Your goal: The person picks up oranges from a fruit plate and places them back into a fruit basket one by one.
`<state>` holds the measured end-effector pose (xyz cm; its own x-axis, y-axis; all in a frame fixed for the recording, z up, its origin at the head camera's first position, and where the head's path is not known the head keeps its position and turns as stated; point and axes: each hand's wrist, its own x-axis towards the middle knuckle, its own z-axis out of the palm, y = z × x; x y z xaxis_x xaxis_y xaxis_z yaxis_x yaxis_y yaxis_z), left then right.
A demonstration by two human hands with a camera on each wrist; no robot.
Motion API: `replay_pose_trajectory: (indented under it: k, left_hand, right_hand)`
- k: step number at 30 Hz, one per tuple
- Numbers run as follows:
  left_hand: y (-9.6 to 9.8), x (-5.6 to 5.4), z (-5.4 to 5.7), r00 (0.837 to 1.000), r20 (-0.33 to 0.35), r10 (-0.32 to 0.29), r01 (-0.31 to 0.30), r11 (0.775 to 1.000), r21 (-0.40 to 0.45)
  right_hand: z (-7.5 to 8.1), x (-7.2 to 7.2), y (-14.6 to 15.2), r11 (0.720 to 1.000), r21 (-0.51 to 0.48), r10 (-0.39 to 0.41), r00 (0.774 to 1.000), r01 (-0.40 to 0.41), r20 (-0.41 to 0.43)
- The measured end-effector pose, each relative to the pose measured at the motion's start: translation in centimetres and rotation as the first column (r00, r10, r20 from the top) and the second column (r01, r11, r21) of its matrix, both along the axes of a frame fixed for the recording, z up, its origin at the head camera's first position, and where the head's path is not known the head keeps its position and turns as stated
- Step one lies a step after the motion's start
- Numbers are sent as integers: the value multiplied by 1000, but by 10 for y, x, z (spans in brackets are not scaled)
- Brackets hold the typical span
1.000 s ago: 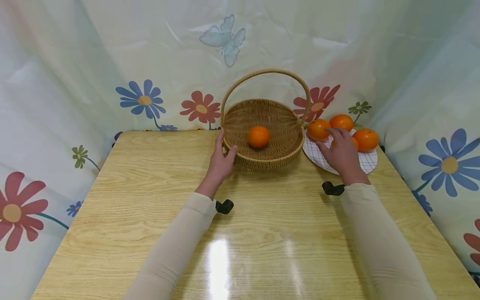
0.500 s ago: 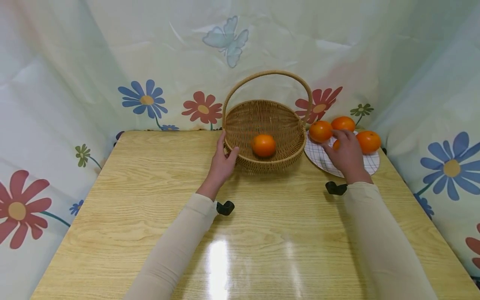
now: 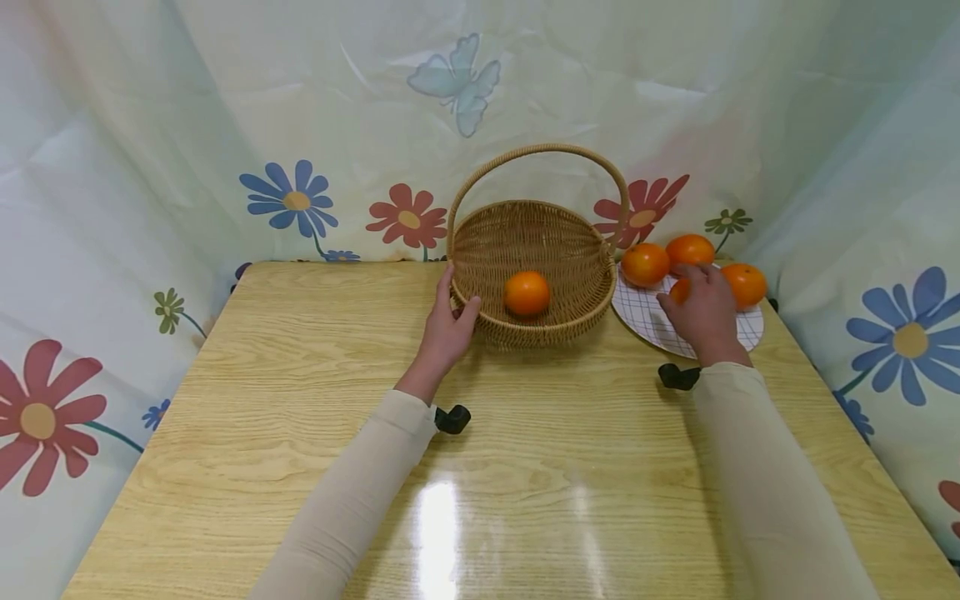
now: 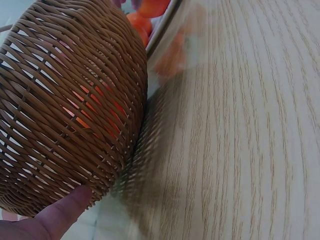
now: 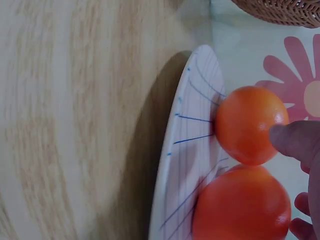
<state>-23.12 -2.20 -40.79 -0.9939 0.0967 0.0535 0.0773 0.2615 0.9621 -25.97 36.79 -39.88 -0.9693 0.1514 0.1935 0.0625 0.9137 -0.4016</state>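
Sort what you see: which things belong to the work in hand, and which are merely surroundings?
Likely in the work:
left hand, touching the wicker basket
orange inside it
right hand
checked plate
oranges by that hand

Surroundings:
wooden table
flowered backdrop

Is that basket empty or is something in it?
Not empty: one orange fruit lies inside the basket, plainly visible through its open top in the head view.

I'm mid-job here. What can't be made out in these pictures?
Head: most of the front orange, hidden by the right grip; whether that orange is held is unclear.
Right wrist: most of that grip, cut off by the right edge.
Left wrist: much of the inner orange, hidden by the woven basket.
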Motion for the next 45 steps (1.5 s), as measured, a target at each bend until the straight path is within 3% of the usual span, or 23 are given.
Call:
replay_pose_trajectory:
  k: [14,23,32,45]
  left_hand:
    - [0,2,1,1000,-12,0,0,1000,4]
    - [-1,2,0,1000,-23,3,-3,1000,-13]
    - [-2,-1,-2,999,-34,-3,3,1000,7]
    - [-1,0,-2,1000,-27,-4,5,999,38]
  right_hand:
    - [-7,0,5,999,40,-31,999,31,20]
    - [-12,3,8,1000,15,-10,1000,10,-14]
    - [-17,2,9,1000,-12,-25,999,26,25]
    - [-13,11,1,999,-43,-13,1000,13,17]
